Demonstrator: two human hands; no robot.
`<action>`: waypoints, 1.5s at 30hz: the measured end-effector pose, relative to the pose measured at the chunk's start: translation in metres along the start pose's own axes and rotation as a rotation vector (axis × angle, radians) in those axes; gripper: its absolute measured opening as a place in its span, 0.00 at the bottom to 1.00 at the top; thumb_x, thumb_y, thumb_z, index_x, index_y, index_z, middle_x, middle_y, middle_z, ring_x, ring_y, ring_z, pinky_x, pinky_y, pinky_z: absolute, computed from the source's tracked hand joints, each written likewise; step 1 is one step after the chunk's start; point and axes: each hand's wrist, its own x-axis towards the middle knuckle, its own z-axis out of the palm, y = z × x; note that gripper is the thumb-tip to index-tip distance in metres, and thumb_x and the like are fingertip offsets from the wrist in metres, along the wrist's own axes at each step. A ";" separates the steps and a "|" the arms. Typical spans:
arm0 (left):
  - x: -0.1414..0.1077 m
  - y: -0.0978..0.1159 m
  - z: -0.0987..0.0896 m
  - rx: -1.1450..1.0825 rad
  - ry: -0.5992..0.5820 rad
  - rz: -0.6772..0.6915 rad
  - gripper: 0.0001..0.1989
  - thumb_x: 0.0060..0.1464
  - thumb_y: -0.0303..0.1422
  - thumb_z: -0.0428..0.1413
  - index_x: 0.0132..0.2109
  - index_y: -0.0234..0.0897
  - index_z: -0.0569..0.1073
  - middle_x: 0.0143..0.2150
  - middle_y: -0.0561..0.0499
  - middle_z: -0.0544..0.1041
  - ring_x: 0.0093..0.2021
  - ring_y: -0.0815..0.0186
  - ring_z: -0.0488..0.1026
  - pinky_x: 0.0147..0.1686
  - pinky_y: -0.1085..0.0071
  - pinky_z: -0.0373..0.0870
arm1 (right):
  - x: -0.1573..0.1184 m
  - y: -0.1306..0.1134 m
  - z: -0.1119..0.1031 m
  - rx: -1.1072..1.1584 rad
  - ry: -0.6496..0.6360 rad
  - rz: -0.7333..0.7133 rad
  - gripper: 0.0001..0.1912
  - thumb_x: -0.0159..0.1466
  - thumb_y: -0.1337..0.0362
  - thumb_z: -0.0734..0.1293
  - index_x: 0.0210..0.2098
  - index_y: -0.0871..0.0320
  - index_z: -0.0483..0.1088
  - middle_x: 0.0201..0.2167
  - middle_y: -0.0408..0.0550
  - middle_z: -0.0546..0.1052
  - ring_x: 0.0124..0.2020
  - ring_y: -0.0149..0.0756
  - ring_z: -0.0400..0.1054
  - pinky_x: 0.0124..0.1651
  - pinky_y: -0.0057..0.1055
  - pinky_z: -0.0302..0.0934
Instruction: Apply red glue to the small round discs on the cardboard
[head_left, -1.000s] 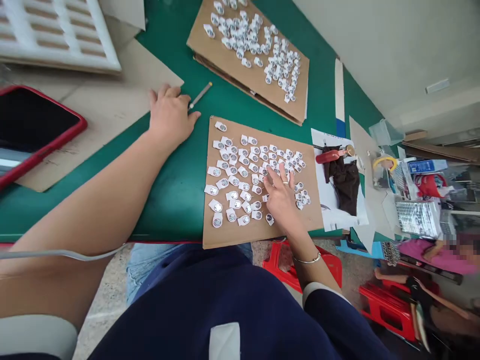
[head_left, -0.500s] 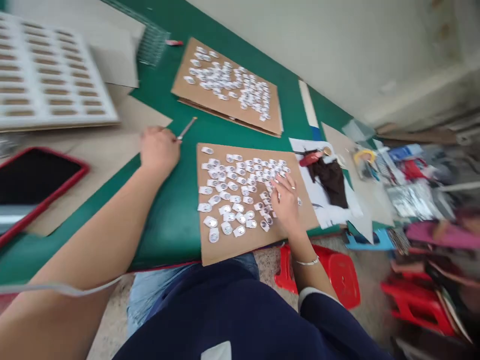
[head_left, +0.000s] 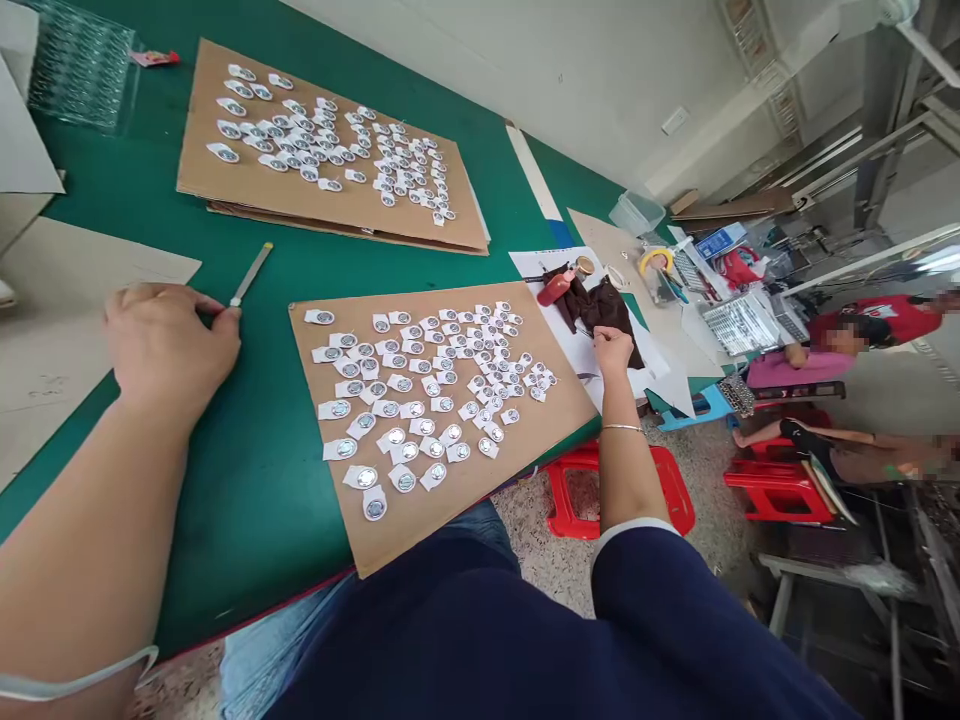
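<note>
My left hand (head_left: 172,335) rests on the green table (head_left: 255,460), thumb and forefinger closed at the lower end of a thin tool (head_left: 251,275) with a yellowish tip. My right hand (head_left: 613,350), fingers closed, is over the edge of a dark brown cloth (head_left: 611,312); what it holds, if anything, is too small to make out. Between my hands lies a cardboard sheet (head_left: 420,520) bearing several small white tabs with round silvery pieces (head_left: 375,503). A red bottle (head_left: 555,288) lies near the cloth on white paper (head_left: 652,375).
Stacked cardboard (head_left: 337,215) with similar pieces is at the back. A clear plastic tray (head_left: 82,70) lies at the back left. Red stools (head_left: 574,495) stand below the table's edge. Two people (head_left: 810,350) are at the far right.
My right hand has moved off the cardboard sheet, rightward to the brown cloth. My left hand still holds the thin tool. The view has turned right.
</note>
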 end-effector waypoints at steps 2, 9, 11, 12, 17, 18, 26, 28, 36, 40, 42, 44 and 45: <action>-0.002 0.003 -0.003 0.081 0.093 0.014 0.19 0.53 0.45 0.44 0.35 0.34 0.68 0.45 0.41 0.71 0.53 0.48 0.62 0.52 0.52 0.60 | 0.006 0.001 0.007 -0.018 -0.040 -0.027 0.18 0.65 0.57 0.61 0.49 0.63 0.65 0.45 0.50 0.69 0.44 0.33 0.67 0.47 0.36 0.66; -0.004 0.007 -0.005 0.109 0.137 0.035 0.18 0.52 0.43 0.47 0.36 0.32 0.72 0.40 0.41 0.73 0.50 0.52 0.65 0.52 0.56 0.62 | 0.002 -0.006 0.009 -0.136 -0.103 -0.193 0.14 0.64 0.61 0.63 0.44 0.65 0.67 0.44 0.51 0.70 0.47 0.35 0.65 0.52 0.41 0.61; -0.007 0.010 -0.006 0.090 0.142 0.011 0.15 0.51 0.40 0.49 0.36 0.32 0.72 0.40 0.42 0.73 0.50 0.54 0.64 0.53 0.58 0.61 | -0.005 -0.007 0.004 -0.136 -0.093 -0.228 0.10 0.63 0.64 0.64 0.39 0.67 0.69 0.39 0.52 0.71 0.44 0.34 0.66 0.51 0.39 0.61; -0.008 0.012 -0.007 0.074 0.140 0.008 0.14 0.51 0.39 0.50 0.36 0.31 0.72 0.40 0.44 0.73 0.50 0.56 0.64 0.54 0.59 0.60 | -0.009 -0.007 0.000 -0.124 -0.080 -0.244 0.09 0.62 0.65 0.65 0.35 0.68 0.69 0.36 0.52 0.71 0.42 0.34 0.66 0.50 0.37 0.61; -0.015 0.020 -0.006 -0.042 0.130 -0.046 0.11 0.53 0.35 0.52 0.37 0.31 0.72 0.43 0.46 0.71 0.51 0.60 0.62 0.55 0.62 0.59 | -0.024 -0.010 -0.023 0.068 0.148 -0.316 0.13 0.60 0.62 0.62 0.21 0.60 0.66 0.23 0.49 0.67 0.34 0.35 0.66 0.41 0.35 0.60; -0.016 0.021 -0.004 -0.057 0.138 -0.058 0.11 0.53 0.35 0.52 0.38 0.32 0.72 0.45 0.46 0.71 0.52 0.60 0.62 0.55 0.62 0.59 | -0.025 -0.014 -0.029 0.125 0.238 -0.320 0.13 0.59 0.62 0.62 0.19 0.57 0.64 0.21 0.50 0.66 0.35 0.38 0.67 0.40 0.38 0.59; -0.020 0.023 0.000 -0.089 0.144 -0.056 0.15 0.55 0.37 0.51 0.48 0.35 0.69 0.56 0.43 0.65 0.59 0.53 0.58 0.59 0.57 0.53 | -0.085 -0.155 -0.056 1.131 0.290 -0.528 0.12 0.62 0.55 0.61 0.27 0.53 0.67 0.23 0.43 0.69 0.21 0.31 0.67 0.24 0.33 0.64; -0.020 0.021 0.000 -0.114 0.137 -0.058 0.16 0.56 0.37 0.51 0.49 0.34 0.69 0.55 0.42 0.66 0.59 0.53 0.58 0.59 0.57 0.53 | -0.111 -0.203 -0.054 1.140 0.114 -0.634 0.14 0.64 0.55 0.60 0.28 0.57 0.66 0.23 0.44 0.70 0.20 0.31 0.68 0.22 0.31 0.65; -0.015 0.009 -0.005 -0.145 0.077 0.033 0.14 0.54 0.35 0.52 0.46 0.36 0.71 0.52 0.44 0.69 0.58 0.54 0.60 0.59 0.59 0.53 | -0.164 -0.285 -0.021 0.972 -0.219 -0.824 0.13 0.66 0.56 0.58 0.36 0.59 0.63 0.31 0.44 0.72 0.28 0.24 0.71 0.28 0.20 0.68; -0.015 0.010 -0.007 -0.139 0.056 0.042 0.14 0.54 0.35 0.52 0.47 0.34 0.71 0.53 0.43 0.68 0.58 0.52 0.60 0.60 0.57 0.52 | -0.164 -0.281 -0.009 0.908 -0.218 -0.800 0.13 0.66 0.56 0.58 0.36 0.60 0.64 0.31 0.44 0.73 0.27 0.23 0.70 0.26 0.19 0.67; -0.016 0.011 -0.008 -0.140 0.046 0.038 0.14 0.54 0.34 0.52 0.47 0.33 0.71 0.53 0.42 0.67 0.58 0.51 0.59 0.60 0.56 0.51 | -0.163 -0.278 -0.004 0.863 -0.172 -0.777 0.13 0.67 0.56 0.58 0.36 0.60 0.64 0.31 0.44 0.73 0.25 0.22 0.70 0.26 0.19 0.66; -0.016 0.012 -0.008 -0.156 0.031 0.032 0.15 0.54 0.34 0.51 0.47 0.33 0.71 0.54 0.42 0.66 0.59 0.51 0.58 0.61 0.56 0.50 | -0.161 -0.275 -0.001 0.836 -0.136 -0.766 0.13 0.67 0.56 0.57 0.36 0.60 0.64 0.31 0.44 0.73 0.25 0.22 0.70 0.26 0.20 0.65; -0.016 0.013 -0.009 -0.164 0.022 0.028 0.15 0.54 0.34 0.51 0.48 0.33 0.71 0.54 0.42 0.66 0.59 0.50 0.58 0.61 0.55 0.49 | -0.161 -0.275 0.001 0.831 -0.127 -0.766 0.13 0.67 0.56 0.57 0.36 0.60 0.64 0.31 0.44 0.73 0.25 0.22 0.70 0.27 0.20 0.65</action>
